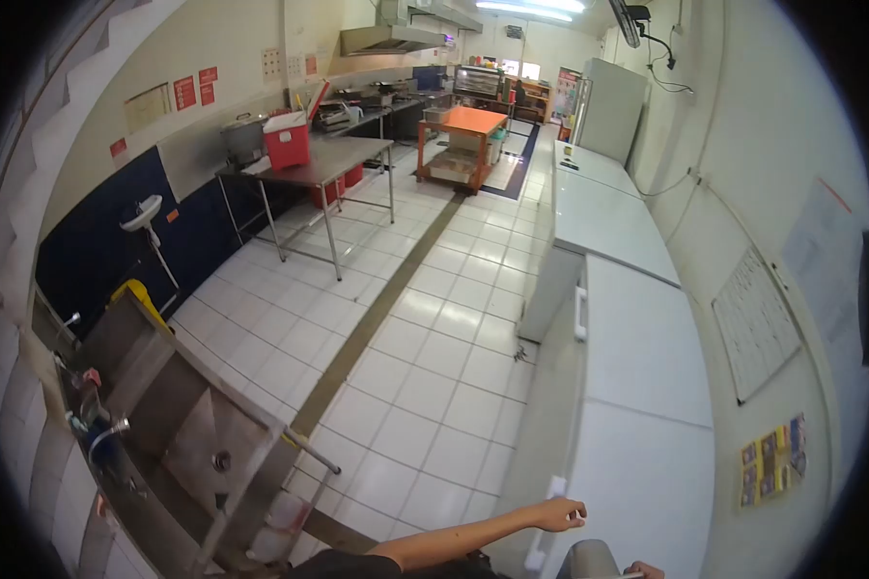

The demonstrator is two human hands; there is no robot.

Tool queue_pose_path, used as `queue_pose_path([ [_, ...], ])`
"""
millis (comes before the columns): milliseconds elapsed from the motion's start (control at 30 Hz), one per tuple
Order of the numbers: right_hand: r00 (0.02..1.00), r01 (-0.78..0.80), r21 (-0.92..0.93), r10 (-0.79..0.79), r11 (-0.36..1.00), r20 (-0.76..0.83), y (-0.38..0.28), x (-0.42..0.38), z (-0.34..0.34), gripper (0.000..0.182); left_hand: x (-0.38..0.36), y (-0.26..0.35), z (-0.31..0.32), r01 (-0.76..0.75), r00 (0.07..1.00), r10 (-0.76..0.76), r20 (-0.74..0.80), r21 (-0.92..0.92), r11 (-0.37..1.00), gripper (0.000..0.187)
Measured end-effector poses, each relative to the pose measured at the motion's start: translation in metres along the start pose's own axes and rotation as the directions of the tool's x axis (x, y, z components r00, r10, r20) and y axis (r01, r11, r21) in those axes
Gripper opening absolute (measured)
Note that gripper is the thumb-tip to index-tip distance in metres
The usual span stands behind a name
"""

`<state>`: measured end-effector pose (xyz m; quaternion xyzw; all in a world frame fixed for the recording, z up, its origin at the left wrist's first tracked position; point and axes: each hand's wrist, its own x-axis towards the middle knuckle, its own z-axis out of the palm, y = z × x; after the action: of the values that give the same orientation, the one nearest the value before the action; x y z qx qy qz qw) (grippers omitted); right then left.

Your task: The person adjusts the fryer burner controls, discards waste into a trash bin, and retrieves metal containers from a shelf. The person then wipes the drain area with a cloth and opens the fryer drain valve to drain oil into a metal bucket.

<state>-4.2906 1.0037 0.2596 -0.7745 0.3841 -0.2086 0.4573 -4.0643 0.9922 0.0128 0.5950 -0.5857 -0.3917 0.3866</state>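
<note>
At the near end of the white freezer [647, 473], the metal container [591, 561], apparently grasped by the right hand [645, 571], is best kept level; the left hand [559, 515] is released, loosely curled.

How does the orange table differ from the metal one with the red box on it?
The orange table is brightly colored, while the metal table is plain grey.
The orange table stands farther away; the metal table is nearer.
The orange table has a low shelf with things on it, while the metal table has open bars between its legs.
Both have flat tops and stand on the tiled floor.
</note>
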Motion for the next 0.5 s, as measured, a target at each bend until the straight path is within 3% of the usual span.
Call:
queue_pose_path([
  [33, 1.0, 0.003, 0.012, -0.003, 1.0, 0.009, 0.0, 0.033, 0.023, 0.027, 0.004, -0.025, -0.038, 0.03, 1.0, -0.03, 0.005, -0.06, 0.998, 0.039],
  [100, 0.994, 0.107, 0.009, -0.107, 0.994, 0.02, 0.012, 0.117, 0.072, 0.03, 0.0, -0.088, -0.117, 0.134, 0.96, -0.159, -0.229, -0.121, 0.984, 0.036],
  [167, 0.992, 0.109, -0.024, -0.108, 0.994, 0.061, -0.002, 0.195, 0.121, 0.022, -0.008, -0.213, -0.181, 0.259, 0.837, -0.278, -0.47, -0.107, 0.96, 0.035],
  [200, 0.993, 0.076, 0.014, -0.077, 0.997, 0.092, -0.013, 0.233, 0.151, 0.018, -0.028, -0.265, -0.212, 0.447, 0.746, -0.367, -0.556, 0.01, 0.894, 0.034],
  [233, 0.991, 0.045, 0.049, -0.051, 0.998, 0.122, -0.022, 0.274, 0.179, 0.017, -0.052, -0.331, -0.231, 0.662, 0.646, -0.469, -0.602, 0.136, 0.737, 0.033],
  [267, 0.987, 0.086, 0.033, -0.09, 0.996, 0.13, -0.027, 0.316, 0.206, 0.019, -0.079, -0.386, -0.251, 0.827, 0.486, -0.655, -0.579, 0.061, 0.559, 0.037],
  [300, 0.983, 0.114, 0.009, -0.114, 0.993, 0.145, -0.027, 0.355, 0.23, 0.025, -0.112, -0.413, -0.281, 0.907, 0.413, -0.848, -0.332, 0.066, 0.416, 0.038],
  [333, 0.98, 0.132, 0.014, -0.132, 0.991, 0.148, -0.026, 0.401, 0.248, 0.025, -0.151, -0.428, -0.297, 0.89, 0.454, -0.823, -0.341, 0.123, 0.44, 0.041],
  [367, 0.973, 0.101, -0.081, -0.081, 0.992, 0.217, -0.025, 0.446, 0.273, 0.028, -0.187, -0.441, -0.309, 0.894, 0.434, -0.816, -0.383, 0.071, 0.443, 0.043],
  [400, 0.959, 0.07, -0.17, -0.019, 0.983, 0.282, -0.033, 0.49, 0.304, 0.031, -0.221, -0.449, -0.326, 0.931, 0.346, -0.886, -0.31, -0.008, 0.366, 0.042],
  [433, 0.956, 0.068, -0.152, -0.021, 0.986, 0.292, -0.05, 0.534, 0.331, 0.031, -0.257, -0.452, -0.34, 0.952, 0.145, -0.97, -0.193, -0.242, 0.19, 0.042],
  [500, 0.887, 0.329, -0.359, -0.155, 0.874, 0.436, -0.084, 0.617, 0.377, 0.044, -0.298, -0.432, -0.369, 0.897, -0.111, -0.989, -0.099, -0.439, -0.057, 0.043],
])
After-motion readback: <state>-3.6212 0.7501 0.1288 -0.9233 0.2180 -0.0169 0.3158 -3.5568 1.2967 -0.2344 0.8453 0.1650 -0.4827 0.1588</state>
